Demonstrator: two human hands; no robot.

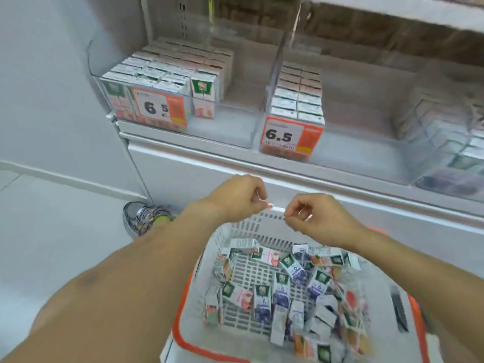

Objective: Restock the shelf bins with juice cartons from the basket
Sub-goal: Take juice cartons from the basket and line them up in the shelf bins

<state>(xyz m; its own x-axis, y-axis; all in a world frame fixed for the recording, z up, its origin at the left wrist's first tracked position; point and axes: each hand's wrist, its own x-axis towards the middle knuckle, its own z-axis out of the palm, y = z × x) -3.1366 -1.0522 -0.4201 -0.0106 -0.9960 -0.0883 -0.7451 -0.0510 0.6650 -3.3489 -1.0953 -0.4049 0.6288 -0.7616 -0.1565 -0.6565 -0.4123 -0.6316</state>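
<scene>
Cardboard juice cartons (281, 292), likely light and crushable, best gripped across flat sides, fill a white slotted plastic basket (251, 224); left hand (239, 199) and right hand (313, 217) fingers pinch something small, unclear.

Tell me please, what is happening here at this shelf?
A person is restocking small juice cartons. Both hands, the left hand and the right hand, hover with curled fingers over the far rim of a white basket; whether they pinch something small is unclear. Loose cartons lie jumbled in the basket. On the shelf, the left bin is part full and the middle bin holds one narrow stack, so much room remains.
</scene>
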